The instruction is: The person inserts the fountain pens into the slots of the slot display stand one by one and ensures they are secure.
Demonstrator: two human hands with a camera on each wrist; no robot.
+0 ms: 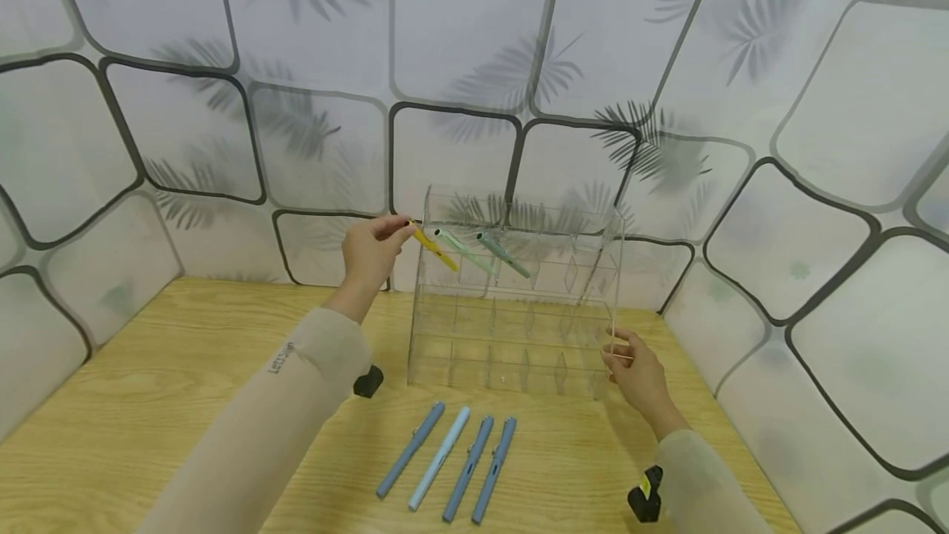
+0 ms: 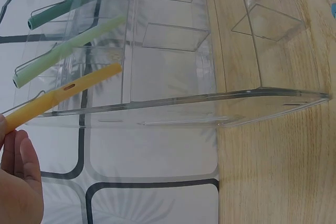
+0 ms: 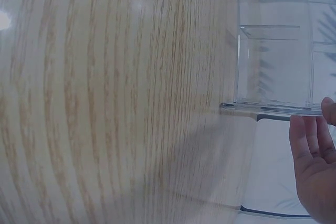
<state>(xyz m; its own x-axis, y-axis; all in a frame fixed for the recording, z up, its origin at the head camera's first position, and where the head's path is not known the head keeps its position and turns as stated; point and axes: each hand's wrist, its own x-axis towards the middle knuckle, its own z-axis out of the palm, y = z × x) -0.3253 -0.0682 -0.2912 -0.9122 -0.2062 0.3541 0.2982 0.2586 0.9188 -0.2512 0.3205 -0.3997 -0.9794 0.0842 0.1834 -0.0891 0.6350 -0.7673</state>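
A clear acrylic pen rack (image 1: pixel 511 344) with divided tiers stands on the table. My left hand (image 1: pixel 373 258) pinches the capped end of a yellow pen (image 1: pixel 436 248), whose other end lies over the rack's upper left compartment. Beside it, a light green pen (image 1: pixel 463 250) and a dark green pen (image 1: pixel 504 255) lean in the upper tier. My right hand (image 1: pixel 639 373) holds the edge of the rack's right side panel, thumb on one face and fingers on the other, as the right wrist view (image 3: pixel 315 166) also shows.
Several pens lie side by side in front of the rack: a light blue pen (image 1: pixel 439 460) among darker blue ones, such as the rightmost blue pen (image 1: pixel 494 468). Patterned cloth walls (image 1: pixel 460 39) enclose the wooden table (image 1: pixel 245 353) at the back and sides.
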